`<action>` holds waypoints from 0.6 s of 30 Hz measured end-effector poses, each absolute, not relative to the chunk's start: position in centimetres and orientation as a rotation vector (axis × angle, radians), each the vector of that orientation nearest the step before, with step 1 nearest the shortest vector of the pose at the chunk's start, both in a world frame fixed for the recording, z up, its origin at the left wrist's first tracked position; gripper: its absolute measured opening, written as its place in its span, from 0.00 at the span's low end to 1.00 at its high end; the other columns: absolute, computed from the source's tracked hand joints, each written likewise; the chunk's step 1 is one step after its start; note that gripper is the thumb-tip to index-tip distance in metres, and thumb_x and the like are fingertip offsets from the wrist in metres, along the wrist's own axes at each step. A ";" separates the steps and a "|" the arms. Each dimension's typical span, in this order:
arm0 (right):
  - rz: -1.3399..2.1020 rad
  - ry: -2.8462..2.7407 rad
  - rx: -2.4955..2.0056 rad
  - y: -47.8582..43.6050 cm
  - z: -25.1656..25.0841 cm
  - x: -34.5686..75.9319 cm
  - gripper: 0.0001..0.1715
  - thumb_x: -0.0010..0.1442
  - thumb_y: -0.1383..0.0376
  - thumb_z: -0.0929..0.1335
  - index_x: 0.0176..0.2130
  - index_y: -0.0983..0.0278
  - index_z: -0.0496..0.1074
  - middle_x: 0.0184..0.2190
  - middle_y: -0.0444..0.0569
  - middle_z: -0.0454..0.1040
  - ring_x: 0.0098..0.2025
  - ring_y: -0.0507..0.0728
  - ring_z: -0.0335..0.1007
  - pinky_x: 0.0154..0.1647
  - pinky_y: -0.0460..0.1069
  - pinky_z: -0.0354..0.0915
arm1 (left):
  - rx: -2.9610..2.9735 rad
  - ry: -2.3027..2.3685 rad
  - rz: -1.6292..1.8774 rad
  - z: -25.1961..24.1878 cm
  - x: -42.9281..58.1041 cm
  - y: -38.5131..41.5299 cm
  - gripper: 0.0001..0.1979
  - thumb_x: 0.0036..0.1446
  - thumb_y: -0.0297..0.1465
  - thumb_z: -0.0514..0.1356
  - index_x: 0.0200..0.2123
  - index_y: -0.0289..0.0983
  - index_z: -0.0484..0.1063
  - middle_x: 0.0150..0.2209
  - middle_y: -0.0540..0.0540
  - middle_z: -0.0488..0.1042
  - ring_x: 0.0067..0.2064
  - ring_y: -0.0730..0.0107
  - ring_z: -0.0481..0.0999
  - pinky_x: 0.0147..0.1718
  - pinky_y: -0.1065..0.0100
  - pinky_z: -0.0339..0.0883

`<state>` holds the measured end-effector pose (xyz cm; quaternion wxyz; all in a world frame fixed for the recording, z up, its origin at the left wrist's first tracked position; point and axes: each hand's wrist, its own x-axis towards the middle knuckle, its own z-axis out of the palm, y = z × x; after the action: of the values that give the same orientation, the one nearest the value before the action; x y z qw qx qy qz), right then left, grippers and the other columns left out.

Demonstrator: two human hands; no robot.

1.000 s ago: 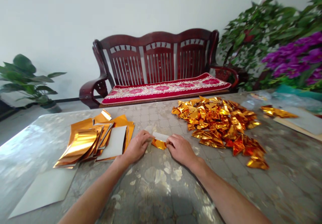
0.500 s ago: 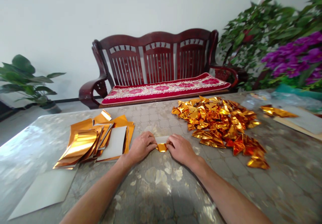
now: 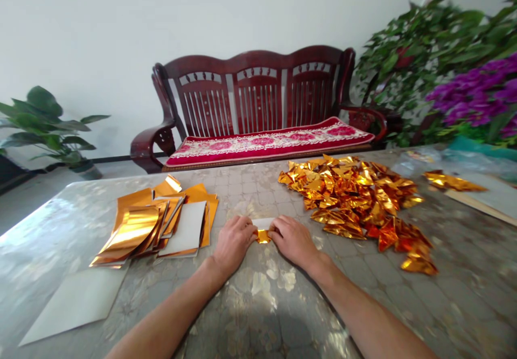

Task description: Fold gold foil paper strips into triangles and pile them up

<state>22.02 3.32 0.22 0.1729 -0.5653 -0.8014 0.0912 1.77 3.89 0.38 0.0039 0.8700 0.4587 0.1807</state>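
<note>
At twelve o'clock from the hands, a pale wall (image 3: 226,4) fills the background. In front of it lies the broad grey patterned table (image 3: 242,305), its surface reaching toward both sides. Just beyond the table, also at twelve, stands a dark red wooden bench (image 3: 256,63) with slatted back panels and a red-and-white cloth (image 3: 262,143) along its seat.

A leafy green plant (image 3: 407,57) rises at one o'clock, with purple flowers (image 3: 472,92) at two. Toward ten o'clock a smaller potted plant (image 3: 52,127) stands on the floor.

On the table at two o'clock is a loose heap of folded gold pieces (image 3: 347,192), glossy and pointed, overlapping one another. At nine o'clock lies an uneven stack of gold sheets (image 3: 141,224) — a few turned pale side up. A single pale sheet (image 3: 76,305) lies flat at eight.

The left hand (image 3: 235,243) and right hand (image 3: 294,238) sit close together, fingers curled and nearly closed, each pinching one end of a small paper strip (image 3: 264,236). The strip is between them, low over the table — gold on the near side, white on the far side.
</note>
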 end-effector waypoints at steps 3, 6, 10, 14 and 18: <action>0.231 -2.276 -1.592 3.3 0.0 22.1 0.05 0.64 0.63 0.66 0.34 0.60 0.70 0.35 0.46 0.73 0.40 0.55 0.68 0.37 0.49 0.53 | 2.876 1.394 0.510 -0.1 1.8 3.2 0.06 0.64 0.32 0.57 0.39 0.40 0.74 0.38 0.47 0.74 0.41 0.63 0.70 0.41 0.64 0.64; 0.215 -2.278 -1.581 3.4 -0.2 22.1 0.05 0.64 0.63 0.66 0.35 0.60 0.70 0.35 0.46 0.73 0.40 0.56 0.67 0.37 0.49 0.53 | 2.925 1.453 0.550 -0.5 1.7 2.9 0.08 0.64 0.30 0.58 0.46 0.41 0.72 0.43 0.46 0.73 0.42 0.63 0.70 0.41 0.63 0.64; 0.204 -2.274 -1.578 3.4 -0.3 22.1 0.05 0.63 0.63 0.67 0.34 0.60 0.70 0.35 0.46 0.73 0.39 0.56 0.68 0.37 0.49 0.54 | 2.858 1.500 0.562 -0.9 1.5 2.9 0.05 0.65 0.32 0.56 0.39 0.40 0.71 0.38 0.48 0.73 0.38 0.65 0.71 0.38 0.65 0.64; 0.202 -2.259 -1.576 3.3 -0.4 22.0 0.05 0.63 0.63 0.67 0.34 0.60 0.70 0.35 0.46 0.74 0.39 0.56 0.68 0.37 0.49 0.54 | 2.881 1.414 0.464 -0.8 1.4 2.6 0.05 0.65 0.31 0.56 0.37 0.40 0.71 0.36 0.49 0.74 0.39 0.64 0.72 0.39 0.64 0.66; 0.190 -2.249 -1.564 3.2 -0.5 22.1 0.05 0.63 0.64 0.67 0.34 0.60 0.71 0.34 0.45 0.74 0.39 0.55 0.68 0.37 0.49 0.54 | 2.948 1.377 0.410 -0.7 1.6 1.5 0.05 0.63 0.28 0.58 0.42 0.38 0.71 0.42 0.46 0.76 0.44 0.60 0.74 0.43 0.60 0.68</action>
<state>22.08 3.19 -0.49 0.1966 -0.5584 -0.8031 0.0679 1.56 1.50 -0.70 -0.0690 0.8968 0.4189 0.1246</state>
